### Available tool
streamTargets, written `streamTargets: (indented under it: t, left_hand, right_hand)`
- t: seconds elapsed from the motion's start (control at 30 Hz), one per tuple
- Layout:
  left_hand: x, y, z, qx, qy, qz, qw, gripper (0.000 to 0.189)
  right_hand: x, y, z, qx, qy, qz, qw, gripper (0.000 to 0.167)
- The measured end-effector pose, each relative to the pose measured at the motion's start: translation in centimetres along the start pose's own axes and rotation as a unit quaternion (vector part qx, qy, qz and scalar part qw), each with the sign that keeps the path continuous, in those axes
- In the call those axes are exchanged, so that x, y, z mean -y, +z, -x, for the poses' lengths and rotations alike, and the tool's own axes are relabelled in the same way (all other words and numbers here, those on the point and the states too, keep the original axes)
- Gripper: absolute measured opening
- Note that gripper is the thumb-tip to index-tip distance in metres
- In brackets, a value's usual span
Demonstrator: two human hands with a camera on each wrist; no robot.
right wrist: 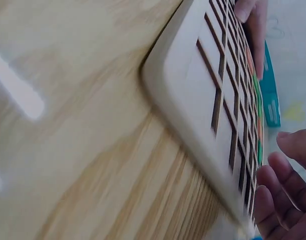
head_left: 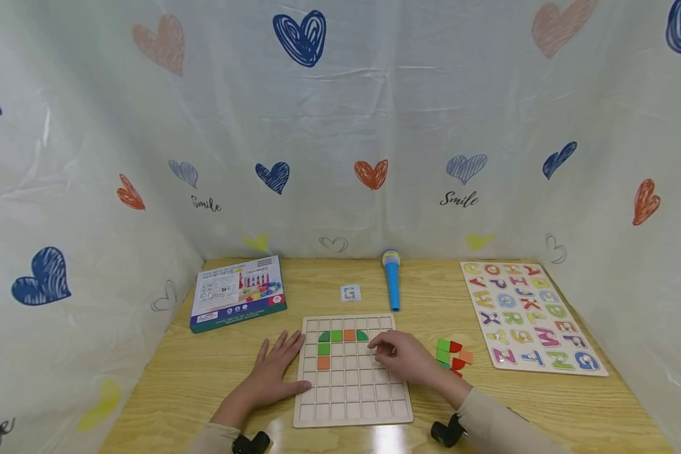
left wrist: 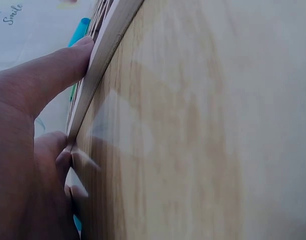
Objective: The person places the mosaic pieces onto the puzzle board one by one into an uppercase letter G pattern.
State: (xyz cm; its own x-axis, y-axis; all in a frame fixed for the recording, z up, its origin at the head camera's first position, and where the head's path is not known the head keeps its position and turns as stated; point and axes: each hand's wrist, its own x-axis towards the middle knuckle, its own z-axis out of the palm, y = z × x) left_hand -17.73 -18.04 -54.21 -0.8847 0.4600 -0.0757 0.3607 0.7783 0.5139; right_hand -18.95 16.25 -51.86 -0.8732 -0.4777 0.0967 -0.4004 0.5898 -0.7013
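Observation:
A wooden grid board [head_left: 338, 414] lies on the table with several pieces set in its cells. Along its upper row sit a green rounded piece [head_left: 325, 337], a green square [head_left: 337, 336], an orange square [head_left: 349, 335] and another green rounded piece [head_left: 362, 336]. Below the row's left end are a green square [head_left: 324, 348] and an orange square [head_left: 323, 362]. My left hand [head_left: 272, 372] is spread at the board's left side, thumb and fingers touching its edge. Over the board's right part hovers my right hand [head_left: 405, 358], fingers loosely bent; the right wrist view shows nothing held.
Loose green, red and orange pieces [head_left: 443, 350] lie right of the board. Further right is an alphabet board [head_left: 519, 321]. Behind the grid are a small printed card [head_left: 350, 292] and a blue toy microphone [head_left: 393, 287]. A game box [head_left: 238, 293] lies at back left.

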Motion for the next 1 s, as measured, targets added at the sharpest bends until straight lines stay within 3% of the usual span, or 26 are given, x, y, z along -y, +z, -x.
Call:
streamTargets:
  t: [0.33, 0.53, 0.77, 1.0]
  left_hand:
    - [-0.1, -0.1, 0.1, 0.003, -0.003, 0.0, 1.0, 0.098]
    - [-0.1, -0.1, 0.2, 0.003, -0.004, 0.001, 1.0, 0.098]
    - [-0.2, -0.2, 0.2, 0.004, -0.005, 0.002, 1.0, 0.098]
    - [-0.1, -0.1, 0.1, 0.005, -0.005, -0.003, 1.0, 0.098]
  right_hand:
    - [-4.1, -4.6, 4.1, -0.057, 0.05, 0.003, 0.9971, 0.019]
    - [-6.0, -6.3, 5.7, -0.084, 0.116, 0.024, 0.9894, 0.023]
    - [-7.2, -7.0, 6.2, -0.094, 0.133, 0.072, 0.9841, 0.024]
    - [-7.3, -7.4, 5.7, -0.065, 0.139, 0.103, 0.9828, 0.024]
